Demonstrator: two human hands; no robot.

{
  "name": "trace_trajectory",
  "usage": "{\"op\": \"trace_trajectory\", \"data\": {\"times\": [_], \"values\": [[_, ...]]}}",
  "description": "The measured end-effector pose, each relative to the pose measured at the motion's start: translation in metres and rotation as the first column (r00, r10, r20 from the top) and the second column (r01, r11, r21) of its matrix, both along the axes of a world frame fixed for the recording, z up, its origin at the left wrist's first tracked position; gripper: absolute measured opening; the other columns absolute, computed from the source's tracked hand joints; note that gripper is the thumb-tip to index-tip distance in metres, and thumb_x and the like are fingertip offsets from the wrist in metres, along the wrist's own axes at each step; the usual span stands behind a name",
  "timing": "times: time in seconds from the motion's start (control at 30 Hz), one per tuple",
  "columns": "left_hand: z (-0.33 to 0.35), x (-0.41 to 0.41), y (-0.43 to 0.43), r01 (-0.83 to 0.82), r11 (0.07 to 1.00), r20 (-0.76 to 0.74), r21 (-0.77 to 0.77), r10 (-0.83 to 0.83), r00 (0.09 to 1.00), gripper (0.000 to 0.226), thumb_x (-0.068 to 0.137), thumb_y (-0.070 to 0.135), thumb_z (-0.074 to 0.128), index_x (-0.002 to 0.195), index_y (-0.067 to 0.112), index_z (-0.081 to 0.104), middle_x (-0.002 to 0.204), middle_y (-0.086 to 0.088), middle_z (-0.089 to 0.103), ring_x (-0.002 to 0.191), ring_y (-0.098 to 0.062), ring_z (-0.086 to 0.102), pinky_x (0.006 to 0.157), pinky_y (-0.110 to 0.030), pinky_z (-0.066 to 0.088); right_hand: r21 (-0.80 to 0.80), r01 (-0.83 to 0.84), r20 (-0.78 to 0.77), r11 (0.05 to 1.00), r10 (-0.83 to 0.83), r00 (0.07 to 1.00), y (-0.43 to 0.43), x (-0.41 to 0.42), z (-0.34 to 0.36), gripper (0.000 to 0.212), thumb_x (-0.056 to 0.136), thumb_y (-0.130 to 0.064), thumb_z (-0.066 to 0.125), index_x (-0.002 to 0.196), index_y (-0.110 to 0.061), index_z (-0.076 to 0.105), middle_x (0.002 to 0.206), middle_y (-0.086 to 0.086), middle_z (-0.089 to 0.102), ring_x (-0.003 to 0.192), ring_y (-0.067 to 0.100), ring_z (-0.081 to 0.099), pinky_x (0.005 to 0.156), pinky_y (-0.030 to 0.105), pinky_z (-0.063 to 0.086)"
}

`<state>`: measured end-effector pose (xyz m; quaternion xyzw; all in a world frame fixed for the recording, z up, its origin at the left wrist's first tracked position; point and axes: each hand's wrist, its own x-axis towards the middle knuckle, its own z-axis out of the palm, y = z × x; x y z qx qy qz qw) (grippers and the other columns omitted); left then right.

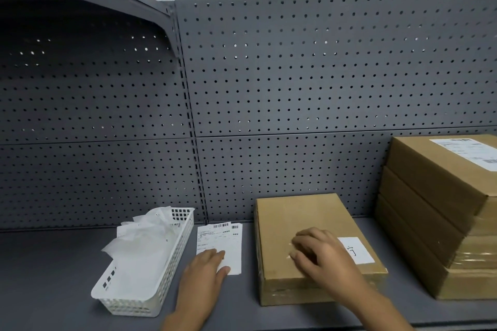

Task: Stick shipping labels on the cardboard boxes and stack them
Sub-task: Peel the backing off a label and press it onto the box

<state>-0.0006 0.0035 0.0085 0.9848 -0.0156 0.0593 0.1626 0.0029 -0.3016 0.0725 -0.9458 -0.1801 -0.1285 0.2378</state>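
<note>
Lengthwise toward the pegboard (295, 75), box (295, 216) under right hand (320, 252).

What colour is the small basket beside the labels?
White, with a perforated grid pattern; the basket shows in the head view.

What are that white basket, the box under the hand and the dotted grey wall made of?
White basket: likely plastic, moulded grid walls. Box: matte brown cardboard, glossy tape at its edges. Grey wall: probably painted sheet metal, evenly punched holes.
</note>
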Motion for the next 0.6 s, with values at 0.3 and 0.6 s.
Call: {"op": "trace_trajectory", "data": {"times": [0.3, 0.6], "values": [[0.007, -0.012, 0.0, -0.027, 0.999, 0.113, -0.034, 0.031, 0.993, 0.057, 0.096, 0.061, 0.019, 0.096, 0.028, 0.066, 0.091, 0.011, 0.07, 0.086, -0.016, 0.066, 0.071, -0.033, 0.053, 0.029, 0.01, 0.035, 1.0, -0.011, 0.999, 0.0, -0.002, -0.004, 0.045, 0.093, -0.063, 0.046, 0.117, -0.035, 0.071, 0.118, -0.026, 0.06, 0.11, 0.003, 0.051, 0.093, 0.025, 0.046], [0.031, -0.008, -0.008, -0.214, 0.891, 0.052, -0.4, 0.255, 0.965, 0.004, 0.09, 0.027, 0.066, 0.089, 0.028, 0.062, 0.08, 0.01, 0.07, 0.078, -0.018, 0.068, 0.071, -0.032, 0.055, 0.307, -0.009, -0.124, 0.952, 0.05, 0.991, -0.008, -0.003, 0.01, 0.017, 0.098, -0.025, 0.065, 0.109, -0.031, 0.076, 0.114, -0.023, 0.068, 0.11, -0.005, 0.058, 0.096, 0.02, 0.045]]}}
